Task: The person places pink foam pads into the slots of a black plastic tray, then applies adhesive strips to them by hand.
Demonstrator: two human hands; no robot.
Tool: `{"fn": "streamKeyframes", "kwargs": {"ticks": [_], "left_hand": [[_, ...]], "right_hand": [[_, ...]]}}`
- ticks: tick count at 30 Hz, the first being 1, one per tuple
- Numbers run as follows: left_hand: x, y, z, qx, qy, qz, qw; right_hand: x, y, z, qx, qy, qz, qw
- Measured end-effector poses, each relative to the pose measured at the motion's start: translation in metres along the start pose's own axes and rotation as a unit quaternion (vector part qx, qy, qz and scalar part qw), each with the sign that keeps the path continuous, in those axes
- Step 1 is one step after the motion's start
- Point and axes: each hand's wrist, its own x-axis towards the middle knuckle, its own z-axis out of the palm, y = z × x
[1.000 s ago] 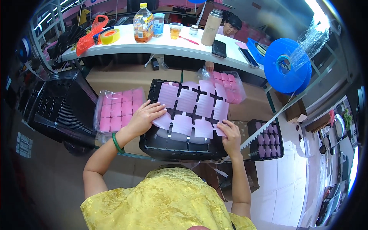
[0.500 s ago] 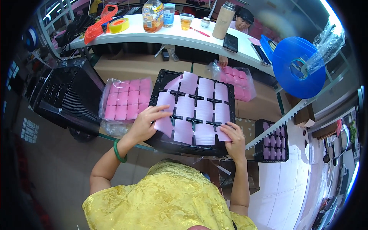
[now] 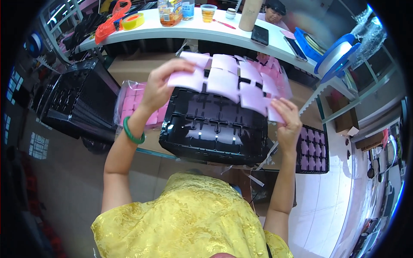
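While both hands are gripping the pink sheet of joined squares (image 3: 232,84) above the black tray (image 3: 215,129), I am seeing the left hand (image 3: 161,86) pinching its far-left corner and the right hand (image 3: 286,120) its near-right corner; its long axis is running between them.

The scene is being viewed from a single fisheye camera worn on the head, being pointed steeply downward and forward. The yellow garment (image 3: 185,219) is being seen at the near edge, very close. The black tray (image 3: 215,133) is being framed centrally, near the lens. The white counter (image 3: 189,30) is being caught far off, its edge being bent by the lens.
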Motion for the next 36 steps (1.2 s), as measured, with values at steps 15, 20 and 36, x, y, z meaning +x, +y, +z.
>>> {"fn": "streamKeyframes", "kwargs": {"ticks": [15,20,36], "left_hand": [[-0.099,-0.037,0.016,0.055,-0.05,-0.205,0.976],[-0.109,-0.013,0.016,0.186,-0.038,-0.139,0.972],[-0.138,0.023,0.019,0.355,-0.11,-0.095,0.924]], "right_hand": [[-0.07,-0.002,0.029,0.044,-0.105,0.071,0.991],[-0.088,-0.01,0.015,0.015,-0.081,0.02,0.996],[-0.113,-0.026,-0.008,-0.055,-0.149,0.035,0.987]]}}
